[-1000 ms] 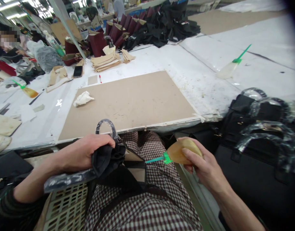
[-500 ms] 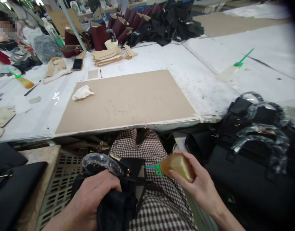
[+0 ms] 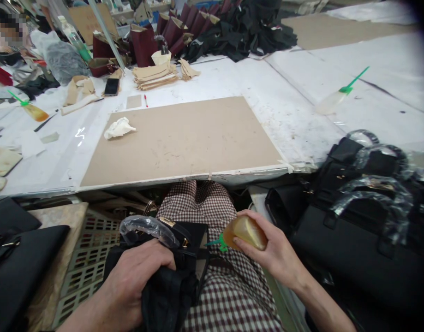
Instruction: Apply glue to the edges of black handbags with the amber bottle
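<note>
A black bag with a plastic-wrapped handle rests on my lap. My left hand is closed on the bag and its loose black lining. In my right hand is a bottle of amber liquid, tipped sideways, its green nozzle pointing left. The nozzle tip is at the right edge of the bag; whether it touches cannot be made out.
Black bags with wrapped handles are piled at my right. On my left are a plastic crate and another black bag. The table ahead holds a brown board and crumpled tissue.
My right hand has moved slightly left and up with the bottle, bringing the nozzle a little further over the bag's edge. My left hand keeps its hold.
</note>
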Tool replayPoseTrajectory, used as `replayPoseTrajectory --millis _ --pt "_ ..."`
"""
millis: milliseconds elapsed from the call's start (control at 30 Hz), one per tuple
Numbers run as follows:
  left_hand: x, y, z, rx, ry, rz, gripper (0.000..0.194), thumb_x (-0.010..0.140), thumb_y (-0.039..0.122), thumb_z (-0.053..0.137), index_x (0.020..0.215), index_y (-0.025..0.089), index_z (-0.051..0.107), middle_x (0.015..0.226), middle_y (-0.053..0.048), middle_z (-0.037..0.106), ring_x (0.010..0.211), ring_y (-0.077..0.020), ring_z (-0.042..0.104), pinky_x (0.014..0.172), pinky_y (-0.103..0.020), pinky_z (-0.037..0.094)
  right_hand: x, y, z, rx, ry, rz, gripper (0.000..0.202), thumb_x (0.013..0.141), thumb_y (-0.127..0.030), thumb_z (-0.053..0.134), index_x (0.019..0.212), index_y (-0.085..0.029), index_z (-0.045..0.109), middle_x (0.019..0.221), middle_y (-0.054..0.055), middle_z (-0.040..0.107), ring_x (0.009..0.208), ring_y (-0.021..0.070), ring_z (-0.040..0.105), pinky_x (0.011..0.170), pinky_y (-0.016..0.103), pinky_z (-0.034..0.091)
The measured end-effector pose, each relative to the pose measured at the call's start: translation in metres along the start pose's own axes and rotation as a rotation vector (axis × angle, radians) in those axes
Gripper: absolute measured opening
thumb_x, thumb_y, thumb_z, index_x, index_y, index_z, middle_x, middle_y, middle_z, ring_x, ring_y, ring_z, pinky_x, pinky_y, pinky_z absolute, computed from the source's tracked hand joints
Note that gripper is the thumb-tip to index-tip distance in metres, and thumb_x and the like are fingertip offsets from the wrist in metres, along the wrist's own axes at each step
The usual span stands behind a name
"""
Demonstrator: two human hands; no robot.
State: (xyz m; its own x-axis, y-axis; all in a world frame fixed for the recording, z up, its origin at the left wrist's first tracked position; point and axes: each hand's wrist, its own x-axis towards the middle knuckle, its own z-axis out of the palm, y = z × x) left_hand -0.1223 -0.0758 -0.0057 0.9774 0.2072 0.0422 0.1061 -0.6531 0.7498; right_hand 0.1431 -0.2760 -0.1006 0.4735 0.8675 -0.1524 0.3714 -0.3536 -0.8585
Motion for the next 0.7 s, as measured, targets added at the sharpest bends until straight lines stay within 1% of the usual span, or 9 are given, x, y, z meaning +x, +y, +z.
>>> replayPoseTrajectory --millis 67,100,167,267,333,433,500,600,700 --pt "0.0 0.0 0.0 -0.002 0.006 -0.006 0.018 0.09 0.009 0.053 0.101 0.024 0.053 0.089 -0.003 0.067 0.079 -0.0172 0.063 0.071 -0.027 0.048 -0.002 0.001 0.001 0.039 -0.022 0.033 0.051 0.091 -0.053 0.07 0.132 -0.029 0.052 0.13 0.008 0.065 0.113 0.0289 0.067 0.103 0.052 0.054" --pt "0.0 0.0 0.0 -0.003 0.009 -0.007 0.018 0.09 0.01 0.054 0.102 0.024 0.053 0.089 -0.003 0.067 0.08 -0.0174 0.064 0.071 -0.027 0.049 -0.002 0.002 0.002 0.049 -0.009 0.043 0.051 0.091 -0.053 0.07 0.132 -0.028 0.052 0.13 0.008 0.065 0.113 0.0289 0.067 0.103 0.052 0.055" --pt "0.0 0.0 -0.001 0.003 0.015 -0.004 0.019 0.09 0.01 0.053 0.103 0.024 0.054 0.089 -0.003 0.068 0.08 -0.0177 0.064 0.071 -0.028 0.049 -0.003 0.005 0.004 0.041 0.064 0.046 0.052 0.09 -0.054 0.071 0.131 -0.029 0.053 0.13 0.008 0.065 0.114 0.0294 0.066 0.103 0.052 0.054" --pt "0.002 0.0 -0.001 0.009 0.011 -0.003 0.019 0.09 0.01 0.053 0.103 0.024 0.054 0.089 -0.002 0.068 0.08 -0.0172 0.064 0.07 -0.027 0.049 -0.002 0.009 0.007 -0.006 0.162 0.0 0.054 0.088 -0.053 0.073 0.132 -0.03 0.053 0.133 0.008 0.064 0.118 0.0305 0.065 0.106 0.052 0.053" --pt "0.003 0.001 -0.001 0.005 0.001 -0.003 0.018 0.091 0.01 0.053 0.102 0.024 0.053 0.089 -0.002 0.068 0.08 -0.0169 0.064 0.07 -0.027 0.049 -0.002 0.009 0.008 -0.014 0.123 -0.022 0.054 0.088 -0.053 0.074 0.132 -0.03 0.053 0.133 0.008 0.065 0.117 0.0301 0.066 0.105 0.05 0.054" --pt "0.003 0.001 0.0 0.005 -0.004 0.0 0.019 0.091 0.009 0.053 0.103 0.024 0.053 0.09 -0.003 0.068 0.081 -0.0173 0.064 0.071 -0.027 0.049 -0.002 0.005 0.004 0.025 0.018 0.027 0.053 0.088 -0.054 0.072 0.131 -0.029 0.054 0.126 0.006 0.068 0.108 0.028 0.069 0.096 0.045 0.058" --pt "0.001 0.001 0.001 0.005 0.001 -0.006 0.018 0.091 0.009 0.053 0.102 0.024 0.053 0.09 -0.003 0.067 0.081 -0.0174 0.064 0.071 -0.028 0.049 -0.003 0.0 -0.001 0.058 0.035 0.077 0.052 0.088 -0.056 0.071 0.129 -0.028 0.055 0.122 0.006 0.069 0.104 0.0269 0.069 0.092 0.043 0.059" --pt "-0.004 0.0 0.003 -0.009 -0.005 -0.031 0.015 0.092 0.01 0.052 0.099 0.024 0.053 0.088 -0.003 0.067 0.08 -0.0175 0.063 0.069 -0.028 0.048 -0.007 -0.006 -0.007 0.108 0.112 0.12 0.048 0.089 -0.057 0.069 0.126 -0.028 0.056 0.121 0.005 0.068 0.104 0.0254 0.068 0.09 0.039 0.058" --pt "-0.011 0.0 0.006 -0.014 -0.012 -0.048 0.014 0.092 0.011 0.052 0.098 0.024 0.053 0.087 -0.002 0.066 0.078 -0.0177 0.062 0.069 -0.029 0.047 -0.013 -0.008 -0.008 0.116 0.088 0.135 0.048 0.09 -0.056 0.069 0.127 -0.028 0.055 0.123 0.006 0.067 0.104 0.0255 0.068 0.091 0.04 0.057"
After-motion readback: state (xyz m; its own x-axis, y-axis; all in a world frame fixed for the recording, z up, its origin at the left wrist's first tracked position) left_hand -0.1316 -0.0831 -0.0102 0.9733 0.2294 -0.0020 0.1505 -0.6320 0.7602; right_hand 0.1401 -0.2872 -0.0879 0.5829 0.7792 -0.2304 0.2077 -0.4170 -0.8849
